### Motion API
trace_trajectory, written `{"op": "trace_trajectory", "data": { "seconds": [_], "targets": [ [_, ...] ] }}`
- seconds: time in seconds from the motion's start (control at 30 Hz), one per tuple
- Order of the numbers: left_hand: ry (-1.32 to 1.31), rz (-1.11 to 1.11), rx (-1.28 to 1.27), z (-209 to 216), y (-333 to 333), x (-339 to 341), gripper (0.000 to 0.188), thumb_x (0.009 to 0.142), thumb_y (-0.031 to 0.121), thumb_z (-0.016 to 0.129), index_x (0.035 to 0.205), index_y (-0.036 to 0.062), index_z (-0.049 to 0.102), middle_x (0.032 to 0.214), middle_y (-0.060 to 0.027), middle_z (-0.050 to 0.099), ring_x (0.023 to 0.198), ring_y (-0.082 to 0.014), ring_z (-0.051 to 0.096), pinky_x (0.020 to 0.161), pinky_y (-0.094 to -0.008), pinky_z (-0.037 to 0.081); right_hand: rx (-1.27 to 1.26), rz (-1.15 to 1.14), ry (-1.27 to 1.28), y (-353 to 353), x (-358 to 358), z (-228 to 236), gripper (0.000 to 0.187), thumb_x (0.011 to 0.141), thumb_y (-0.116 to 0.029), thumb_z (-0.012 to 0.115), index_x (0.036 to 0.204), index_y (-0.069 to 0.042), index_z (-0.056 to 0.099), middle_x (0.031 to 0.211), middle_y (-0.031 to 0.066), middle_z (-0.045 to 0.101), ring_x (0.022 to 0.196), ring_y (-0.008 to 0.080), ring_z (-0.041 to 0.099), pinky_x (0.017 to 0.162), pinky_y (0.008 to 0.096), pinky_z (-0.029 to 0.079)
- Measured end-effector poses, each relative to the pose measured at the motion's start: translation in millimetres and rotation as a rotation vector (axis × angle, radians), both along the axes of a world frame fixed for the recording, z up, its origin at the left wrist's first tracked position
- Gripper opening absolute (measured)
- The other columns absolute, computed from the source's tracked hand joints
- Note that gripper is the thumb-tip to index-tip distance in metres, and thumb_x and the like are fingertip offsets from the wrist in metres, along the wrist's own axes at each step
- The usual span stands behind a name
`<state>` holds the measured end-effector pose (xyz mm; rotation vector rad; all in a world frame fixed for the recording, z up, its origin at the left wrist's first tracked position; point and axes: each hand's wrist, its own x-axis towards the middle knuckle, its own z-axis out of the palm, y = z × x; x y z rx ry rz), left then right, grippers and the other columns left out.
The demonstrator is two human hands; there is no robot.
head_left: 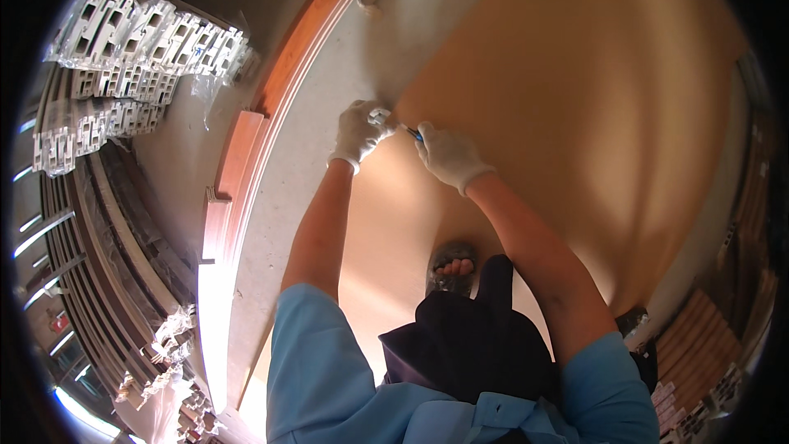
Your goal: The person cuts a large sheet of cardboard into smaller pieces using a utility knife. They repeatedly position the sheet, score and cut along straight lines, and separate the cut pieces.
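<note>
My left hand (362, 131), in a white glove, is closed with a small white piece (379, 117) at its fingertips; its kind is too small to tell. Just to the right, my gloved right hand (449, 156) grips a slim tool with a blue handle (417, 135). The tool's thin end points left toward the white piece, and the fingers hide most of its handle. Both hands are above the left edge of a large flat brown sheet (575, 82) that spreads over the floor under me.
Long reddish-brown profiles (316, 16) lie on the grey floor (308, 131) to the left. Beyond them are stacked white hollow profiles (148, 29) in clear film and long dark lengths (90, 255). Brown lengths (699, 345) lie at the lower right. My sandalled foot (452, 267) is on the sheet.
</note>
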<state>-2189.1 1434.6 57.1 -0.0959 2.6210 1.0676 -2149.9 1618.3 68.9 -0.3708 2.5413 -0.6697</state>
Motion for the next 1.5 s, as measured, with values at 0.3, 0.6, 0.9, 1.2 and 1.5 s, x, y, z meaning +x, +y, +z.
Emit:
{"op": "trace_trajectory", "data": {
  "seconds": [0.3,0.6,0.9,1.2,1.5],
  "targets": [
    [-0.038,0.003,0.061,-6.5,-6.2,-3.3,0.037,0.066,0.007,0.077,0.101,0.0052,0.067,0.097,-0.0105,0.062,0.086,-0.0222,0.063,0.076,-0.0304,0.052,0.154,0.101,0.006,-22.8,-15.8,-12.7,0.023,0.090,-0.016,0.047,0.109,-0.003,0.047,0.081,0.0140,0.068,0.072,0.0294,0.068,0.055,0.0415,0.053],
    [0.111,-0.099,-0.008,-13.9,-7.3,-6.3,0.033,0.066,0.016,0.079,0.096,0.0075,0.068,0.090,-0.0103,0.064,0.082,-0.0206,0.063,0.075,-0.0308,0.051,0.252,0.139,-0.098,-2.4,2.1,-7.9,0.018,0.087,-0.009,0.044,0.103,-0.002,0.049,0.075,0.0164,0.065,0.067,0.0303,0.066,0.055,0.0402,0.051],
    [0.068,-0.164,-0.003,-17.0,-8.2,-11.3,0.042,0.069,0.031,0.079,0.101,0.0063,0.068,0.096,-0.0124,0.066,0.086,-0.0205,0.065,0.077,-0.0319,0.052,0.139,0.027,-0.111,98.6,80.1,9.8,0.011,0.088,-0.010,0.044,0.095,-0.004,0.048,0.069,0.0151,0.063,0.065,0.0319,0.064,0.056,0.0421,0.049],
    [0.075,-0.214,0.017,-32.4,-17.3,-14.1,0.038,0.071,0.024,0.078,0.102,0.0048,0.067,0.096,-0.0116,0.066,0.088,-0.0198,0.065,0.080,-0.0316,0.051,0.429,0.085,-0.326,236.0,184.6,31.0,0.018,0.087,-0.009,0.047,0.104,-0.005,0.049,0.079,0.0083,0.066,0.070,0.0236,0.067,0.058,0.0343,0.053],
    [0.682,-0.703,-0.141,-9.6,139.0,76.8,0.040,0.090,0.026,0.051,0.126,0.0090,0.050,0.127,-0.0154,0.051,0.125,-0.0306,0.041,0.104,-0.0484,0.031,0.522,0.092,-0.262,270.0,230.3,31.3,0.036,0.085,-0.011,0.053,0.120,-0.012,0.048,0.092,0.0068,0.067,0.079,0.0221,0.067,0.058,0.0354,0.052]
  ]
}}
